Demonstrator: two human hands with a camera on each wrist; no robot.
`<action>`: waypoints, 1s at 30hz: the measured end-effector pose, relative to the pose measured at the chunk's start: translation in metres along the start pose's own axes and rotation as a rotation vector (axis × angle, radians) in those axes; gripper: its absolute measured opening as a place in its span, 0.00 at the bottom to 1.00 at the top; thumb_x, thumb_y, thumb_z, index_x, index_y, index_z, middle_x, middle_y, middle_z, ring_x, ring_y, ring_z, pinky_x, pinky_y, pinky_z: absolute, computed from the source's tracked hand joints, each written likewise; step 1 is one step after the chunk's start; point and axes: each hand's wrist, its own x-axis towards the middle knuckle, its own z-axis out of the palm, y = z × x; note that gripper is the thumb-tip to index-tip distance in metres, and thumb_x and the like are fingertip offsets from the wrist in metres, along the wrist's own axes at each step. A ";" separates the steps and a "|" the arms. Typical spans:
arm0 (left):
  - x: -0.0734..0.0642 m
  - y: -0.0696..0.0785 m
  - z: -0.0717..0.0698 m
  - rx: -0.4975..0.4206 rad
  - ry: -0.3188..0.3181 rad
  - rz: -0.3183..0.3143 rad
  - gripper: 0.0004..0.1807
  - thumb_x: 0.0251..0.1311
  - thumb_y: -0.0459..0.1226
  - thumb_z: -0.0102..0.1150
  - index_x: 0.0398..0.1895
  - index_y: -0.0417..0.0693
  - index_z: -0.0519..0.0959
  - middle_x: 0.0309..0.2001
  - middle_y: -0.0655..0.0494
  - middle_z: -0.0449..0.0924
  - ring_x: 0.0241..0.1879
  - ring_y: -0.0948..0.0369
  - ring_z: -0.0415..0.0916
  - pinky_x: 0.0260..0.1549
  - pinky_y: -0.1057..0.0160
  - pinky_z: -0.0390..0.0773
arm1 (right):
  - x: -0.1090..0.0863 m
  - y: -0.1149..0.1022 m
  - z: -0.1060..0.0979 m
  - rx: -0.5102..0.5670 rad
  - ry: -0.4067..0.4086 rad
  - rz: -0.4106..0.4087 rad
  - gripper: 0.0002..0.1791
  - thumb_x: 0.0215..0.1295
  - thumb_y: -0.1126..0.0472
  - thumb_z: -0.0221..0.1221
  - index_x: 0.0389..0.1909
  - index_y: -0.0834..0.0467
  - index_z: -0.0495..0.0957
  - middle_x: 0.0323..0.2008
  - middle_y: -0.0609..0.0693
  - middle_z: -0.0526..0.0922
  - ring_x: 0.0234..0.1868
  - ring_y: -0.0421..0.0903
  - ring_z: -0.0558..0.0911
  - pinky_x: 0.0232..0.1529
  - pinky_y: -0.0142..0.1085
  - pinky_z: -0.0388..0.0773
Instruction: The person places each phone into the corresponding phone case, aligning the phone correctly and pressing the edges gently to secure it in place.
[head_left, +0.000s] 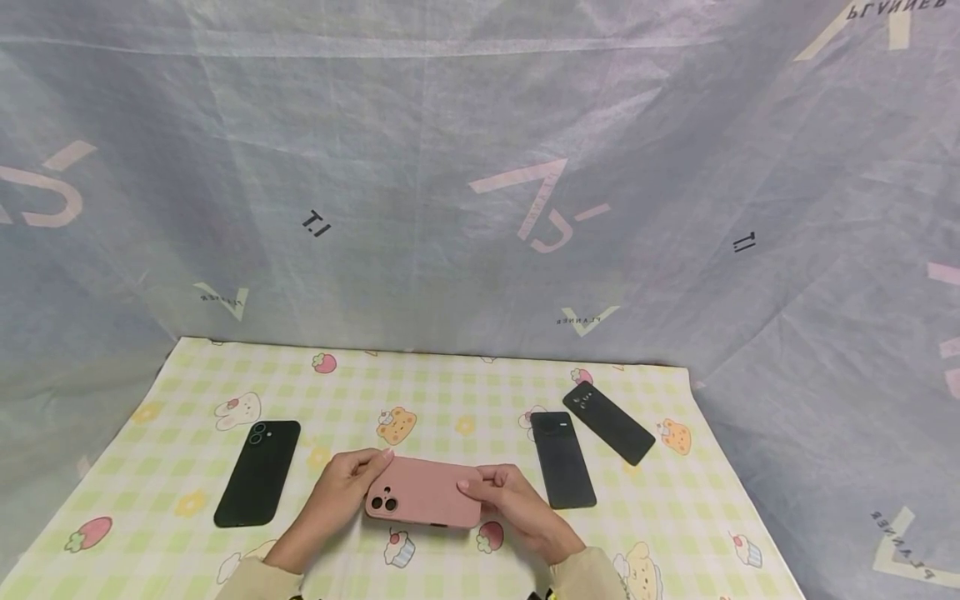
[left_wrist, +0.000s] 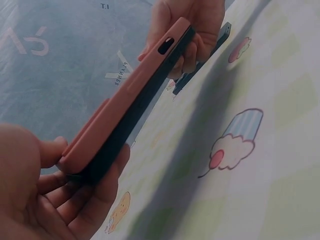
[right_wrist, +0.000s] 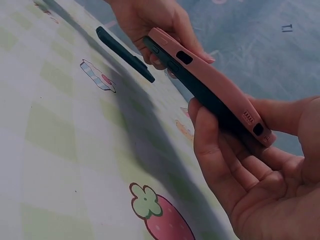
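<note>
A pink phone case [head_left: 438, 492] with camera openings is held lengthwise between both hands, low over the table. A dark phone [left_wrist: 121, 142] lies against the case's inner side, and its edge sticks out below the case in both wrist views. My left hand [head_left: 347, 483] grips the camera end, thumb on the pink back and fingers curled beneath the dark phone. At the opposite end my right hand [head_left: 517, 504] holds case and phone together, its thumb across the pink back and its fingers underneath. The phone's screen is hidden.
On the checked tablecloth [head_left: 285, 383], a black phone [head_left: 257, 479] lies left of the hands. Two more dark phones lie to the right, one nearer [head_left: 564, 462] and one angled behind it [head_left: 609, 425]. Grey printed fabric [head_left: 420, 267] hangs behind the table and at its sides.
</note>
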 end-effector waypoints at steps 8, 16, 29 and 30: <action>0.000 -0.001 0.000 0.040 0.024 0.021 0.15 0.81 0.48 0.58 0.49 0.53 0.92 0.40 0.64 0.90 0.49 0.65 0.82 0.58 0.59 0.79 | 0.002 0.000 0.003 -0.004 0.018 -0.001 0.15 0.75 0.59 0.66 0.51 0.67 0.87 0.36 0.49 0.92 0.38 0.40 0.91 0.42 0.31 0.87; 0.000 -0.001 -0.001 0.056 0.032 0.036 0.15 0.80 0.48 0.59 0.50 0.53 0.92 0.42 0.63 0.90 0.51 0.64 0.82 0.57 0.60 0.80 | 0.002 0.001 0.003 -0.008 0.009 -0.009 0.10 0.76 0.59 0.66 0.43 0.63 0.87 0.34 0.48 0.92 0.37 0.39 0.90 0.41 0.31 0.87; 0.000 0.001 -0.002 0.074 0.024 0.036 0.15 0.80 0.49 0.59 0.47 0.54 0.92 0.38 0.64 0.89 0.46 0.64 0.80 0.53 0.60 0.79 | 0.002 0.002 0.004 -0.009 0.014 -0.008 0.09 0.75 0.59 0.67 0.43 0.62 0.87 0.34 0.47 0.92 0.36 0.39 0.90 0.40 0.31 0.87; 0.000 0.001 -0.002 0.074 0.023 0.033 0.15 0.80 0.49 0.59 0.47 0.54 0.92 0.38 0.64 0.89 0.47 0.64 0.80 0.54 0.59 0.79 | 0.003 0.002 0.004 -0.009 0.014 -0.008 0.09 0.75 0.59 0.67 0.42 0.61 0.87 0.34 0.47 0.92 0.36 0.39 0.90 0.40 0.31 0.87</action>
